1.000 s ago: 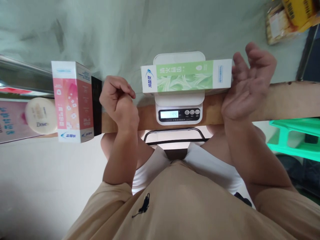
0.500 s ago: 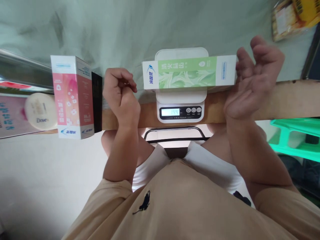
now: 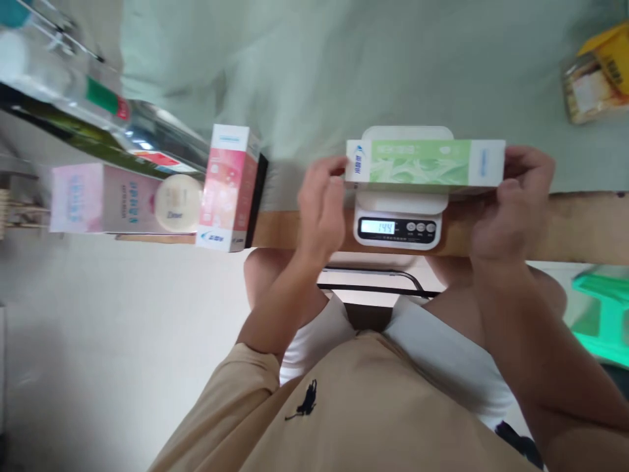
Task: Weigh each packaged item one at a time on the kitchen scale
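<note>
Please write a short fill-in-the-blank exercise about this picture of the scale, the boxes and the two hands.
1. The green box lies on a white ____ with a lit display.
2. The right hand is at the box's right end, and the left hand is at its ____ end.
3. Left of the left hand stands a ____ box, upright on the wooden board.

Missing words: scale; left; pink
</note>
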A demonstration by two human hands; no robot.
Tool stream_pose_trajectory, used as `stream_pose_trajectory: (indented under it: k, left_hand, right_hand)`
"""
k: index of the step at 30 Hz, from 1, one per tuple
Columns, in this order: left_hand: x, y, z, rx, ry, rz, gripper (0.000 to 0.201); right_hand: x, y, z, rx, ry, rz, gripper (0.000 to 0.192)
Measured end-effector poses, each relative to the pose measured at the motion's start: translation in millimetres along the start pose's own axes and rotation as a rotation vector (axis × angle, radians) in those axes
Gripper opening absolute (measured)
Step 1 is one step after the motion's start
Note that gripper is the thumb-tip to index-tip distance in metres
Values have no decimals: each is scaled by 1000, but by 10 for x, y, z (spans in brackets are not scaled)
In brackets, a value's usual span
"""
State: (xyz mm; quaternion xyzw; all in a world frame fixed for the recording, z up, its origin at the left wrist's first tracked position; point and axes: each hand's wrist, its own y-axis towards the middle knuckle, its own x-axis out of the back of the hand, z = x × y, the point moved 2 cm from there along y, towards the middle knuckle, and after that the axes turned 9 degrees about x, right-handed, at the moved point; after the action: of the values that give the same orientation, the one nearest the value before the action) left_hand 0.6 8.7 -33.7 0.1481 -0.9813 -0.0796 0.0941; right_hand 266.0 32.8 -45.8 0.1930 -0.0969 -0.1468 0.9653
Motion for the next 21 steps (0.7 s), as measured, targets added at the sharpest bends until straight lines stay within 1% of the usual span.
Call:
stream_pose_trajectory:
  k: [1, 3, 5, 7, 9, 10, 11, 12, 14, 15, 18, 21]
  left_hand:
    - [-23, -46, -16, -23, 30, 25, 52]
    - [-52, -130, -84, -54, 69, 33, 55]
    - [-27, -195, -228, -61, 79, 24, 59]
    - [83, -248, -462, -53, 111, 47, 60]
    - [289, -303, -752, -13, 189, 95, 53]
    - [418, -336, -889, 53, 241, 136, 47]
    - [562, -374, -1019, 105, 285, 155, 43]
    - [715, -414, -1137, 121, 312, 135, 43]
    - [1012, -493, -1302, 140, 313, 62, 45]
    - [1146, -529, -1347, 139, 302, 26, 46]
    - [1488, -607, -1368, 149, 260, -18, 50]
    - [1753, -650, -1305, 230, 221, 5, 56]
  right_hand:
    - [-24, -17, 27, -28, 25, -24, 40]
    - [-82, -32, 88, -54, 77, -67, 41]
    - [-153, -11, 164, -46, 127, -109, 43]
    - [-254, 41, 277, -15, 177, -138, 43]
    - [-409, 112, 435, 29, 235, -131, 41]
    - [-515, 149, 528, 50, 268, -104, 40]
    - [-640, 186, 624, 68, 300, -69, 39]
    - [-782, 222, 718, 76, 331, -29, 38]
    - [-1112, 289, 882, 41, 383, 49, 36]
    - [-1293, 318, 948, 4, 394, 84, 36]
    - [-1857, 375, 1087, -92, 344, 191, 38]
    - [-2363, 362, 1170, -109, 249, 328, 34]
